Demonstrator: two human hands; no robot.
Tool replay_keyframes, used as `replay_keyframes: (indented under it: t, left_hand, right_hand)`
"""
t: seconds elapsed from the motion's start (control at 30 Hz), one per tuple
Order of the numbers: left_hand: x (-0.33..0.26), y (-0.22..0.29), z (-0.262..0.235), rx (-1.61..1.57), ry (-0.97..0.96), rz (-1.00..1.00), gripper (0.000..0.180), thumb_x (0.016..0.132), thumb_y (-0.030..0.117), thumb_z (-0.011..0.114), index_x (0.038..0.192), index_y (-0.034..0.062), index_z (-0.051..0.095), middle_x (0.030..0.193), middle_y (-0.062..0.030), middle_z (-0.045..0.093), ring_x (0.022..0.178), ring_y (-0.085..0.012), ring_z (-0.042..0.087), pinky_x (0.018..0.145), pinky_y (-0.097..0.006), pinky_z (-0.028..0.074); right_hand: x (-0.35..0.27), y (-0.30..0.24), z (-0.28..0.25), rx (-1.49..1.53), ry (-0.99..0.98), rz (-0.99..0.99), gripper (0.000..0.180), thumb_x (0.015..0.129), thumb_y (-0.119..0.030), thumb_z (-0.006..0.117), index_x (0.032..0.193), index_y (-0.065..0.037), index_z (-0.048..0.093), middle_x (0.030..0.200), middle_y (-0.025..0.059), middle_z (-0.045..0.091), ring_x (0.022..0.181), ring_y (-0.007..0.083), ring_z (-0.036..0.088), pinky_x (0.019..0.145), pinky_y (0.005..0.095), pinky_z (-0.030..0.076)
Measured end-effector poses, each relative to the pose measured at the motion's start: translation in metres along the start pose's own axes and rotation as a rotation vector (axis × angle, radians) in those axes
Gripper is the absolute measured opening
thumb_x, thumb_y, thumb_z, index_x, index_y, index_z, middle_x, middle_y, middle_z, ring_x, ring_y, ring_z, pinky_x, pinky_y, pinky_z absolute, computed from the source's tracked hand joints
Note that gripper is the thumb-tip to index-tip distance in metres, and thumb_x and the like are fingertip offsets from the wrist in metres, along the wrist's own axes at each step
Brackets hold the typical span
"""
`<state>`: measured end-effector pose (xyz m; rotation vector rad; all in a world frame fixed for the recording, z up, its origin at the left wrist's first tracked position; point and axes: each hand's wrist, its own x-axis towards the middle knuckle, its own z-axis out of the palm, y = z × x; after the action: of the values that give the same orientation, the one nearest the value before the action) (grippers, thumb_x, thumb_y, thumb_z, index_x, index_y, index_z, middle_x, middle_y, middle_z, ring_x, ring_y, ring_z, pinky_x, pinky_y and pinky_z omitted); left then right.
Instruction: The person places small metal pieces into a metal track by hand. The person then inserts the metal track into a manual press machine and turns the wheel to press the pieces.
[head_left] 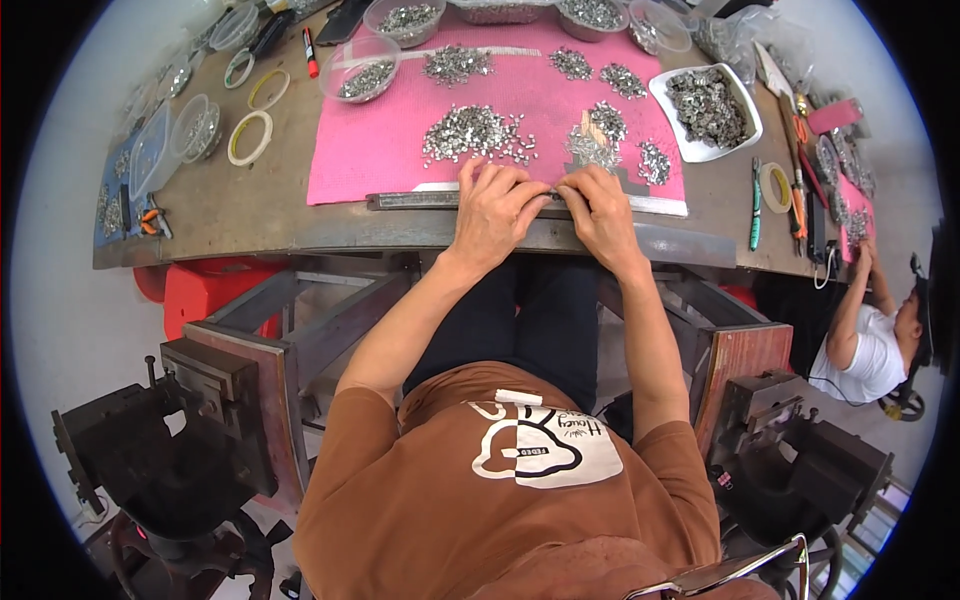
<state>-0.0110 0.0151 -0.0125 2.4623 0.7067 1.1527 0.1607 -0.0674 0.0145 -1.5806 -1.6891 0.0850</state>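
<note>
My left hand (493, 212) and my right hand (602, 214) meet at the table's front edge, thumbs and fingertips pinched close together. Between the fingertips is a small dark bit, too small to name. A long narrow grey metal bar (415, 200) lies along the edge of the pink mat (345, 165) and runs under my left hand. Just beyond my left fingers spreads a heap of small shiny metal pieces (475, 132). Past my right hand lie a pile of thin silvery pieces (590, 150) and a smaller pile of metal parts (655, 162).
A white square dish (754, 133) of metal parts stands right; clear plastic bowls (335, 80) line the back. Tape rolls (250, 138) and a red marker (310, 53) lie left. A teal-handled tool (756, 205) lies right. Another person (868, 345) works at far right.
</note>
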Motion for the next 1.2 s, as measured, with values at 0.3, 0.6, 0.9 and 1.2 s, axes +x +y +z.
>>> replay_keyframes:
  t: [0.3, 0.6, 0.9, 1.2]
  left_hand:
    - [0.007, -0.009, -0.015, -0.205, 0.005, -0.087, 0.016, 0.091, 0.011, 0.071, 0.107, 0.0093, 0.074, 0.100, -0.0062, 0.071, 0.098, -0.0240, 0.064, 0.108, -0.053, 0.034]
    - [0.017, -0.026, -0.039, 0.272, -0.441, -0.060, 0.049, 0.107, 0.039, 0.042, 0.146, 0.0110, 0.054, 0.155, -0.0055, 0.047, 0.149, -0.0482, 0.024, 0.113, -0.079, 0.009]
    - [0.012, -0.042, -0.066, 0.007, -0.192, -0.154, 0.023, 0.095, 0.026, 0.066, 0.113, 0.0149, 0.075, 0.119, -0.0007, 0.072, 0.125, -0.0321, 0.052, 0.110, -0.065, 0.023]
    - [0.031, -0.040, -0.057, 0.076, -0.276, -0.115, 0.009, 0.087, 0.023, 0.075, 0.092, 0.0152, 0.075, 0.088, 0.0003, 0.067, 0.097, -0.0199, 0.058, 0.102, -0.047, 0.030]
  right_hand:
    - [-0.001, -0.003, -0.004, -0.009, -0.027, 0.030, 0.008, 0.089, -0.002, 0.068, 0.096, -0.001, 0.071, 0.095, 0.0100, 0.067, 0.090, 0.0286, 0.063, 0.080, 0.0384, 0.046]
    - [0.031, 0.005, 0.014, -0.267, -0.247, -0.077, 0.031, 0.098, -0.009, 0.057, 0.127, -0.003, 0.066, 0.140, 0.0097, 0.060, 0.135, 0.0322, 0.050, 0.108, 0.0464, 0.039]
    - [0.029, 0.010, -0.015, -0.066, -0.288, 0.005, 0.023, 0.092, -0.005, 0.063, 0.113, -0.002, 0.071, 0.114, 0.0124, 0.071, 0.113, 0.0322, 0.063, 0.097, 0.0405, 0.047]
    - [0.035, 0.007, 0.001, -0.033, -0.122, 0.050, 0.010, 0.086, -0.009, 0.072, 0.094, -0.002, 0.073, 0.087, 0.0124, 0.063, 0.088, 0.0315, 0.060, 0.081, 0.0427, 0.047]
